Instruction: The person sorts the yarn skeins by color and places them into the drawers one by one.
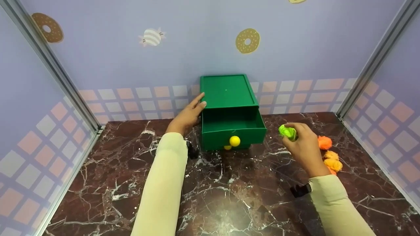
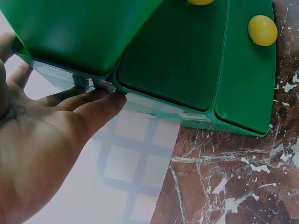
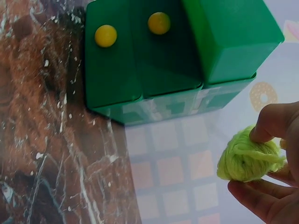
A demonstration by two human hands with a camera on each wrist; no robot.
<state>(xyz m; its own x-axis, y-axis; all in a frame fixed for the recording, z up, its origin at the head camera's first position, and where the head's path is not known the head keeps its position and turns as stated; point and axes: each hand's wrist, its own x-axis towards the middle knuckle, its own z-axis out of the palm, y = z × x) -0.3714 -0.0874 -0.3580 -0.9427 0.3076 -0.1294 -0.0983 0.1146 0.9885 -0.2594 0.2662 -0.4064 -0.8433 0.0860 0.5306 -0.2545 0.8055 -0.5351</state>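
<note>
A small green drawer cabinet stands against the back wall, its top drawer pulled out. The drawer's round yellow knob faces front. My left hand rests on the cabinet's left side, thumb near the top edge; in the left wrist view its fairly straight fingers touch the side wall. To the right of the drawer, my right hand pinches a lime-green ball of yarn between thumb and fingers. Wound strands of that yarn ball show in the right wrist view, held up beside the cabinet.
Right of my right hand, an orange yarn ball and several orange-yellow ones lie in a row on the dark marbled tabletop, partly hidden by the hand. Patterned panels enclose the back and both sides. Lower drawers carry yellow knobs.
</note>
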